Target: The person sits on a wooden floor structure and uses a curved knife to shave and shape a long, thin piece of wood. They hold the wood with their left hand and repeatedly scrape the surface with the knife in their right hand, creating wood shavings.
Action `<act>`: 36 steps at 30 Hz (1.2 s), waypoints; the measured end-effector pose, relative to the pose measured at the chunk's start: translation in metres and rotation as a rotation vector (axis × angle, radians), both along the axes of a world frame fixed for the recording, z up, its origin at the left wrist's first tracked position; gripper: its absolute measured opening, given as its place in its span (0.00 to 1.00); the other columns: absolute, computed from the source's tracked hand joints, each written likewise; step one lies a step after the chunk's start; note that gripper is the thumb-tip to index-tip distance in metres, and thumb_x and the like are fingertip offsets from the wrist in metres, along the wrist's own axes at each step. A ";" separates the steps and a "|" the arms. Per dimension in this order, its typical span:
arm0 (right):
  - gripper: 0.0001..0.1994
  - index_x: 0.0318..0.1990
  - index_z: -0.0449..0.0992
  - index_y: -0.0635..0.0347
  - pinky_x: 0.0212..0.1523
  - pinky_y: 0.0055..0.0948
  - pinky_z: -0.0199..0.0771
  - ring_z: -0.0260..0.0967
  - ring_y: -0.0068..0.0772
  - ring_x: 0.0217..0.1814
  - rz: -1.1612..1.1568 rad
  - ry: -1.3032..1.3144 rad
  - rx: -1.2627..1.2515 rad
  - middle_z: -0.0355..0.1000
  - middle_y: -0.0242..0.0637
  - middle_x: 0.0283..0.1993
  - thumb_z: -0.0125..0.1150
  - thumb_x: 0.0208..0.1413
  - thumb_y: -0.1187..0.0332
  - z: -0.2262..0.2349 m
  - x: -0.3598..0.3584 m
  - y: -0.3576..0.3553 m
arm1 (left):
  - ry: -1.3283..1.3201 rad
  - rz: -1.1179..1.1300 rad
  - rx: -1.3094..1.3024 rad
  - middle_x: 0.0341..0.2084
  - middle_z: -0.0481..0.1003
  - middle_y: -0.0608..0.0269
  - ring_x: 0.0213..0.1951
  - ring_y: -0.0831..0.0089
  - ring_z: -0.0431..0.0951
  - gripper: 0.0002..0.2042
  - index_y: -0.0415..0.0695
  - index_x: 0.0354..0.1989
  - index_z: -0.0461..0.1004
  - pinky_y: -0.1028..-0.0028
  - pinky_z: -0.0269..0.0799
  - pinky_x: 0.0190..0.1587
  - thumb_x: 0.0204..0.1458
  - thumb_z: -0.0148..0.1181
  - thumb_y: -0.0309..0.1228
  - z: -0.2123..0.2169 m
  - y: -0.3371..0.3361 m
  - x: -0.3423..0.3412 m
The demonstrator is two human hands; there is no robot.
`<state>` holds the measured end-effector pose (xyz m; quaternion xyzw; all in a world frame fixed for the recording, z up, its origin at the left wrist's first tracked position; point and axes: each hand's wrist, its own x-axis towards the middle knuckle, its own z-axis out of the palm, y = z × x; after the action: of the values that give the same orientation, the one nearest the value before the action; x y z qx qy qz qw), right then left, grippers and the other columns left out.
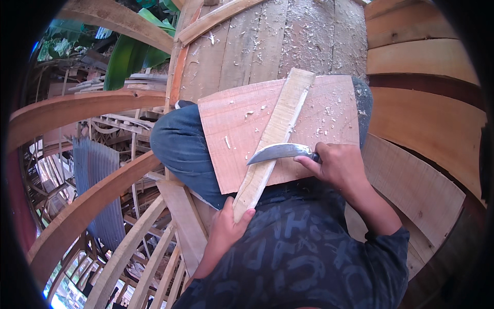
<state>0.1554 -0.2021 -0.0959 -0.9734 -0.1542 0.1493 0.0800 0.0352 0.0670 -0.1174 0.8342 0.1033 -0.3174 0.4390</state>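
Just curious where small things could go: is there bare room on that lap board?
On the lap board, the barest patch is lower left, between the board's edge and the wooden strip. A smaller one lies below the curved knife, between the strip and the right hand. Wood shavings clutter the upper right.

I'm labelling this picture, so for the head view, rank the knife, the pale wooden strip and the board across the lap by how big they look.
Largest to smallest:
1. Board
2. Wooden strip
3. Knife
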 end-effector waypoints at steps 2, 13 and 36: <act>0.29 0.18 0.75 0.60 0.22 0.37 0.70 0.71 0.44 0.18 -0.251 -0.067 -0.063 0.68 0.46 0.14 0.55 0.49 0.39 -0.009 0.021 -0.018 | -0.002 0.023 0.005 0.22 0.72 0.37 0.30 0.40 0.74 0.26 0.36 0.35 0.65 0.54 0.69 0.31 0.51 0.55 0.52 0.001 -0.001 -0.001; 0.27 0.19 0.74 0.59 0.24 0.37 0.68 0.70 0.46 0.21 -0.192 0.042 -0.042 0.69 0.45 0.17 0.57 0.48 0.40 -0.005 0.016 -0.014 | 0.014 0.035 -0.001 0.23 0.73 0.41 0.31 0.43 0.76 0.26 0.35 0.36 0.66 0.58 0.69 0.32 0.52 0.55 0.52 0.003 -0.004 -0.003; 0.29 0.19 0.74 0.62 0.26 0.41 0.70 0.71 0.49 0.23 -0.343 -0.081 -0.024 0.69 0.47 0.18 0.54 0.49 0.40 -0.012 0.036 -0.038 | 0.024 0.070 -0.002 0.26 0.73 0.40 0.34 0.42 0.75 0.26 0.35 0.38 0.68 0.58 0.69 0.35 0.53 0.52 0.52 0.002 -0.005 -0.011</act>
<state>0.1915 -0.2398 -0.1083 -0.9916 0.0127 0.0958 0.0862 0.0237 0.0617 -0.1151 0.8258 0.1375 -0.3117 0.4495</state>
